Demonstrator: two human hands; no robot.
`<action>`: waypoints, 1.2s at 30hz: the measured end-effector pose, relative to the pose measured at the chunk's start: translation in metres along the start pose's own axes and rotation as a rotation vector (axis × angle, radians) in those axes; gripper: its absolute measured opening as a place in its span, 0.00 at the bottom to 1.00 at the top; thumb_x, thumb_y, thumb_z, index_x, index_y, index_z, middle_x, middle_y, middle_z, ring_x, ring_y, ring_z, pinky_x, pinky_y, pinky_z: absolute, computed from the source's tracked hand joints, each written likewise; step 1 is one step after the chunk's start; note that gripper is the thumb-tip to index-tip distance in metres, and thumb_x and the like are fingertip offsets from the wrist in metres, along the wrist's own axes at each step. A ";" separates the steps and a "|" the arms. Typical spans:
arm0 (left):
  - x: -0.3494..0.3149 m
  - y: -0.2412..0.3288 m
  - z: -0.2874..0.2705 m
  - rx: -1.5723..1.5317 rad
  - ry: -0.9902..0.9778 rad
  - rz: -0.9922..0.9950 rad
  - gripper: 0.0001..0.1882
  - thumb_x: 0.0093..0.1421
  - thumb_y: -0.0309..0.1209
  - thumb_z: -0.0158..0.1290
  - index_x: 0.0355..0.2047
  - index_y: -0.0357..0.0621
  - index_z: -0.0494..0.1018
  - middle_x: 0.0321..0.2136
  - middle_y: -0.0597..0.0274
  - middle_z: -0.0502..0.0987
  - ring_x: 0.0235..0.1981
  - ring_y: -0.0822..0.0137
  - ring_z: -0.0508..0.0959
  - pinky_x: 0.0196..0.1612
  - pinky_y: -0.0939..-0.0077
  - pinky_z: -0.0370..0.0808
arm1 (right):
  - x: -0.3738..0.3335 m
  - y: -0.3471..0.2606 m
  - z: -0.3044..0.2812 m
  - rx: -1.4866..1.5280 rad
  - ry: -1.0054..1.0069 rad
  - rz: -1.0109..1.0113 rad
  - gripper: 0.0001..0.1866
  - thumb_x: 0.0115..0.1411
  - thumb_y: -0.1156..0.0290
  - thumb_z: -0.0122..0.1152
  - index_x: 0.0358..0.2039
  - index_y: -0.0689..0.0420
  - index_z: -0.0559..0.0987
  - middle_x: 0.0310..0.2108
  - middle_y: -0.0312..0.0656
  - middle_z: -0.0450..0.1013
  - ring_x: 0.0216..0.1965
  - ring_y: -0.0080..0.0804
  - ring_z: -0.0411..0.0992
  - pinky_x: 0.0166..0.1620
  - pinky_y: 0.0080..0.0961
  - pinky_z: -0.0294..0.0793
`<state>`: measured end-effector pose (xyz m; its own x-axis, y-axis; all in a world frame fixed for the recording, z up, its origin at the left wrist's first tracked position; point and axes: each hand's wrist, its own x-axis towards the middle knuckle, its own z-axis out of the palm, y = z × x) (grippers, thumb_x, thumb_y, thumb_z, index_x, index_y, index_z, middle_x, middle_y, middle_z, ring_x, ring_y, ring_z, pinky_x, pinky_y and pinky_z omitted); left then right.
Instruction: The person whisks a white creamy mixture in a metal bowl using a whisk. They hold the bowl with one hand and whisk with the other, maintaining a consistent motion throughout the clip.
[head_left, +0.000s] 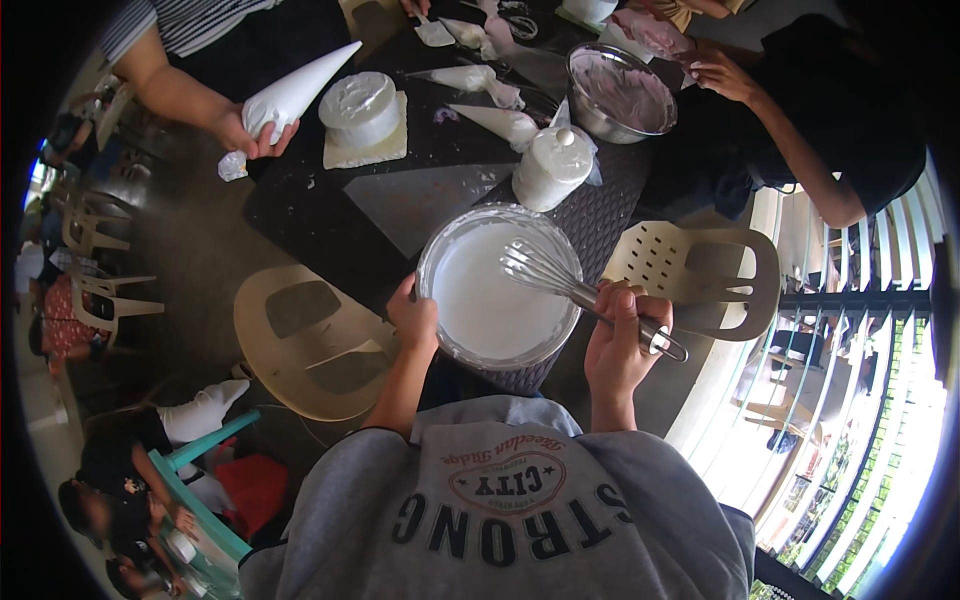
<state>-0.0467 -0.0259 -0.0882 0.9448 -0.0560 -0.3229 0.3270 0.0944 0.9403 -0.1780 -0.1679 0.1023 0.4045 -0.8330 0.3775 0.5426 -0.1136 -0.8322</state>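
Directly in front of me is a round bowl (428,325) with smooth white cream (485,300) inside. My left hand (412,312) grips its left rim, fingers on the outer wall. A metal balloon whisk (540,265) slants over the bowl, its wires above the cream toward the right side; whether they touch it I cannot tell. My right hand (625,335) is wrapped round the whisk's handle, just beyond the bowl's right rim. Just past the bowl stands a small white-coated cylinder (553,168) with a dab on top.
On the dark table (310,215) lie several piping bags (497,124) and a metal bowl (620,95) with pinkish cream. A white round cake shape (358,108) sits on a square board. Another person holds a full piping bag (300,90). Plastic chairs (315,385) flank me; a person stands at right.
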 end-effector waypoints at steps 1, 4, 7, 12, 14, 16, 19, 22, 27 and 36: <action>0.001 -0.002 -0.001 0.016 -0.007 0.007 0.29 0.34 0.11 0.37 0.42 0.30 0.70 0.26 0.56 0.74 0.16 0.75 0.69 0.15 0.84 0.59 | 0.000 -0.001 0.001 -0.003 -0.012 -0.012 0.10 0.54 0.82 0.51 0.21 0.60 0.61 0.17 0.42 0.65 0.22 0.28 0.63 0.30 0.24 0.65; 0.003 -0.004 -0.004 0.050 -0.020 0.012 0.28 0.35 0.11 0.37 0.42 0.30 0.70 0.25 0.57 0.74 0.16 0.75 0.68 0.15 0.85 0.59 | -0.001 0.004 0.001 -0.128 -0.053 -0.029 0.09 0.54 0.84 0.51 0.22 0.61 0.62 0.18 0.42 0.66 0.22 0.27 0.64 0.30 0.23 0.66; 0.004 -0.002 -0.003 0.075 -0.007 0.006 0.28 0.35 0.11 0.37 0.41 0.30 0.70 0.24 0.59 0.73 0.15 0.76 0.67 0.15 0.85 0.59 | -0.007 0.029 -0.010 -0.344 -0.109 0.010 0.08 0.52 0.83 0.54 0.23 0.61 0.65 0.20 0.42 0.69 0.24 0.24 0.66 0.30 0.21 0.67; -0.004 0.018 0.005 0.095 -0.029 -0.046 0.26 0.36 0.13 0.36 0.39 0.29 0.72 0.33 0.51 0.75 0.37 0.66 0.73 0.42 0.79 0.67 | -0.022 0.088 -0.041 -0.501 0.107 0.071 0.08 0.54 0.79 0.54 0.23 0.59 0.65 0.20 0.41 0.69 0.24 0.24 0.67 0.31 0.22 0.67; -0.003 0.020 0.003 0.149 -0.028 -0.016 0.26 0.37 0.13 0.36 0.39 0.30 0.72 0.32 0.52 0.75 0.36 0.68 0.73 0.41 0.80 0.67 | -0.015 0.096 -0.038 -0.389 0.253 0.069 0.09 0.56 0.77 0.52 0.22 0.58 0.63 0.17 0.40 0.66 0.21 0.25 0.65 0.30 0.25 0.67; 0.000 0.028 0.008 0.129 -0.071 0.022 0.25 0.37 0.13 0.37 0.39 0.30 0.72 0.31 0.54 0.75 0.35 0.69 0.73 0.40 0.81 0.67 | -0.009 0.113 -0.036 -0.089 0.293 0.184 0.10 0.56 0.77 0.52 0.21 0.58 0.62 0.15 0.38 0.63 0.20 0.24 0.64 0.30 0.26 0.67; 0.013 0.021 0.011 0.174 -0.066 0.131 0.24 0.38 0.13 0.38 0.38 0.32 0.73 0.30 0.57 0.76 0.33 0.71 0.74 0.38 0.82 0.68 | -0.008 0.120 -0.029 0.099 0.267 0.431 0.12 0.56 0.78 0.50 0.18 0.55 0.61 0.11 0.34 0.57 0.13 0.23 0.57 0.23 0.26 0.66; 0.023 0.013 0.004 0.157 -0.035 0.103 0.23 0.38 0.13 0.38 0.36 0.32 0.74 0.28 0.58 0.76 0.31 0.71 0.74 0.37 0.82 0.68 | 0.022 0.108 -0.024 -0.301 0.181 0.486 0.13 0.56 0.76 0.51 0.16 0.54 0.62 0.07 0.34 0.58 0.08 0.21 0.55 0.15 0.22 0.61; 0.005 0.021 0.012 0.211 -0.087 0.027 0.24 0.37 0.12 0.38 0.35 0.32 0.74 0.27 0.57 0.77 0.31 0.71 0.74 0.36 0.81 0.68 | 0.036 0.140 -0.025 -0.160 0.301 0.219 0.14 0.55 0.72 0.55 0.16 0.56 0.63 0.08 0.37 0.63 0.09 0.22 0.61 0.15 0.21 0.61; 0.011 0.014 0.002 0.293 -0.192 0.182 0.18 0.44 0.14 0.43 0.36 0.36 0.74 0.18 0.70 0.71 0.14 0.82 0.63 0.13 0.86 0.55 | 0.007 0.139 -0.023 -0.046 0.126 0.452 0.13 0.57 0.74 0.53 0.18 0.58 0.63 0.09 0.34 0.61 0.09 0.18 0.58 0.14 0.19 0.61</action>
<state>-0.0314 -0.0269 -0.0783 0.9563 -0.2518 -0.1485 0.1083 -0.1667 0.9800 -0.1175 -0.2018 -0.0200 0.4984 -0.8635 -0.0770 0.2982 0.2542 -0.9200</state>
